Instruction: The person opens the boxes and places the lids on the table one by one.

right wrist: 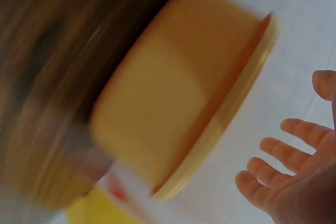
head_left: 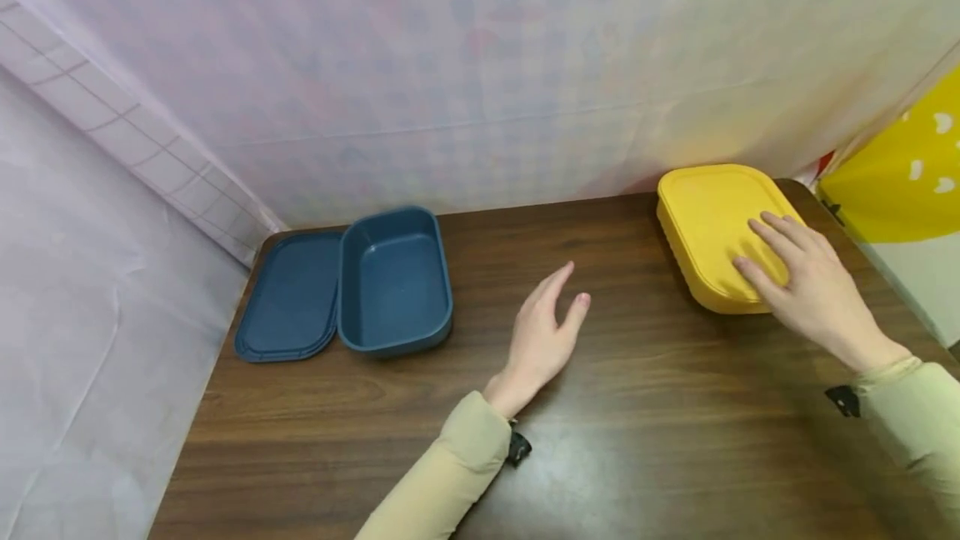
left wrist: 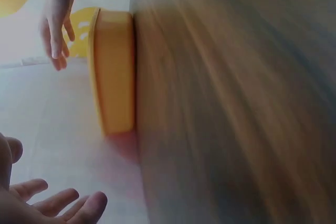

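A yellow lidded box (head_left: pixel 720 223) stands at the back right of the table. Over its near right part hovers my right hand (head_left: pixel 810 286), fingers spread; in the right wrist view a gap shows between the fingers (right wrist: pixel 286 153) and the box's lid rim (right wrist: pixel 226 114). My left hand (head_left: pixel 540 336) is in the air over the middle of the table, holding nothing, thumb apart from the fingers. To its left is an open dark blue box (head_left: pixel 397 282) with nothing inside. A matching blue lid (head_left: pixel 288 298) lies flat against that box's left side.
The brown wooden table (head_left: pixel 420 440) meets a pale curtain (head_left: pixel 487 65) at the back. White sheeting (head_left: pixel 97 315) hangs along the left edge. Beyond the right edge is a yellow item with white marks (head_left: pixel 907 165).
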The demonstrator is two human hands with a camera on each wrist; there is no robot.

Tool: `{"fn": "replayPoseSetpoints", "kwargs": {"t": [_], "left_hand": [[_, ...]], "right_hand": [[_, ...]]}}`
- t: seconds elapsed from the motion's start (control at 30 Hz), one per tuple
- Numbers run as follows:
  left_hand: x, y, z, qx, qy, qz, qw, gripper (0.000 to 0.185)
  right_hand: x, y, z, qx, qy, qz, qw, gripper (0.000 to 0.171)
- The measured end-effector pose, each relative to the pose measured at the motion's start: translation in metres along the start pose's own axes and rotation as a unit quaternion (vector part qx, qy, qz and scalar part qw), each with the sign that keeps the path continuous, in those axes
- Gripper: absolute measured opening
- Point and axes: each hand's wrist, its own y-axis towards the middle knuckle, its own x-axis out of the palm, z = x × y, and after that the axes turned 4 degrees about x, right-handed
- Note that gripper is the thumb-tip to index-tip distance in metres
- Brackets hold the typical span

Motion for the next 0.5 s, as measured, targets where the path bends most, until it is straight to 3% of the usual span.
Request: {"fn": "replayPoseSetpoints", "kwargs": {"t": [0.27,0.5], "left_hand": [[0.033,0.022,0.006,-0.055,-0.058,-0.023,0.9965,0.054],[0.053,0.036,0.011,-0.106,-0.115,-0.031,0.9872,0.053]], "right_hand": [[-0.013,0.004,0.056,0.133,0.026,-0.053,0.989,0.070],[-0.014,0.000,0.079,0.208,0.039,-0.106,0.971,0.081]]}}
